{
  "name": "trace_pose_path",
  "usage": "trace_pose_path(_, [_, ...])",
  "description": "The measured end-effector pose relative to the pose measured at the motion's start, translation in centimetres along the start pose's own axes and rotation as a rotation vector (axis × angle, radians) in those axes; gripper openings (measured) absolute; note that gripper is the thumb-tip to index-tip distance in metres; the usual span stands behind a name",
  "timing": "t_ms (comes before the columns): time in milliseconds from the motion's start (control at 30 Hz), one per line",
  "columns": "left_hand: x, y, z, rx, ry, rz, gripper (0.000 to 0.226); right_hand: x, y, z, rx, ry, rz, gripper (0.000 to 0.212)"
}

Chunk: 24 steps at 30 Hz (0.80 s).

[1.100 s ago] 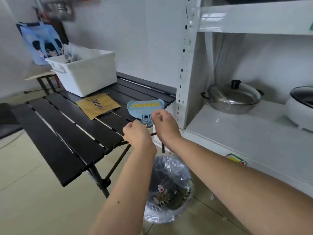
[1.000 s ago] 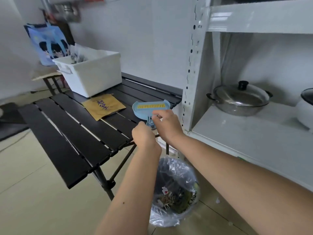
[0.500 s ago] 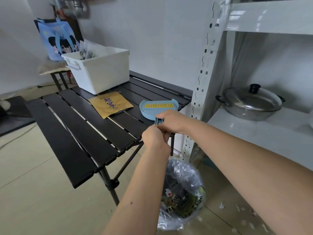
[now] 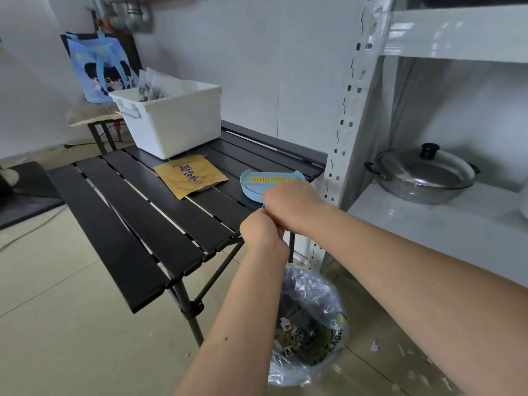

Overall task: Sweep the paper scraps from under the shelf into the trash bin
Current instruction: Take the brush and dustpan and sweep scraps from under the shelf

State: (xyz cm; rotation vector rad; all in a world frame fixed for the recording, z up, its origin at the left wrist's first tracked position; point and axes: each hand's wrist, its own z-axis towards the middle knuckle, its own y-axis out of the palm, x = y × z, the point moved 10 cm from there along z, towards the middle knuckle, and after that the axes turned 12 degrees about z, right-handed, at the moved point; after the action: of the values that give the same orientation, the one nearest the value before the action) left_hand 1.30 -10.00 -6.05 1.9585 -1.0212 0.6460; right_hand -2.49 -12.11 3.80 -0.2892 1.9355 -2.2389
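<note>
- White walls and a pale tiled floor (image 4: 57,324) fill the frame; a white metal shelf (image 4: 428,224) takes the right side, with a lidded steel pot (image 4: 423,175) on its lower board.
- Left of the shelf, across the middle of the frame, stands a black slatted table (image 4: 137,212). It carries a white bin (image 4: 171,121) at upper centre, a yellow packet (image 4: 191,175) in front of that, and a small blue dustpan (image 4: 257,187) with a yellow comb strip at the table's right edge, just beside the shelf post.
- Lower centre, on the floor below the table's corner, sits the trash bin (image 4: 308,324), lined with a clear bag and already holding debris.
- Both hands meet at the dustpan's near end. The right hand (image 4: 291,204) is curled closed over the handle area; the left hand (image 4: 263,230) is closed just below it, fingers pinched on something there. Whether that is a brush clipped to the pan, I cannot tell.
- Paper scraps (image 4: 374,346) lie at lower right, scattered on the floor at the foot of the shelf, near the trash bin.
- Judged step: taking up the sweeping tools; no sweeping has begun.
- Next move likely calls for separating or lifting the tool off the table, then crouching to reach the scraps low under the shelf.
</note>
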Motion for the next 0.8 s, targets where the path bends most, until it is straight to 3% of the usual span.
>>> trace_pose_path(133, [0.4,0.3,0.1,-0.059,0.008,0.063,0.031,1.4,-1.5,-0.2,0.102,0.075,0.141,0.025])
trace_pose_path(300, [0.2,0.1,-0.8,-0.022,0.0,0.046,0.026,6.0,-3.6,-2.6,0.445,0.306,0.639,0.028])
trace_pose_path(467, [1.0,-0.3,-1.5,0.055,0.121,0.223,0.02,10.0,-3.9,-6.4,0.7,0.48,0.856,0.023])
trace_pose_path(533, [1.4,0.0,-2.1,0.078,0.217,0.323,0.022,11.6,-3.8,-8.3,0.774,0.559,0.896,0.023])
trace_pose_path(600, [2.2,-0.2,-2.6,0.172,0.367,0.452,0.038,13.1,-3.5,-10.3,0.843,0.622,0.934,0.023])
trace_pose_path(700, [4.5,1.0,-6.6,0.288,0.804,0.561,0.045,14.4,-3.3,-13.2,0.895,0.657,0.915,0.02])
trace_pose_path(733, [4.3,2.0,-8.1,0.251,0.908,0.568,0.043,14.7,-3.2,-14.1,0.899,0.66,0.903,0.019])
trace_pose_path(800, [2.5,4.1,-9.7,0.098,0.933,0.558,0.037,15.3,-3.1,-15.8,0.911,0.665,0.906,0.018])
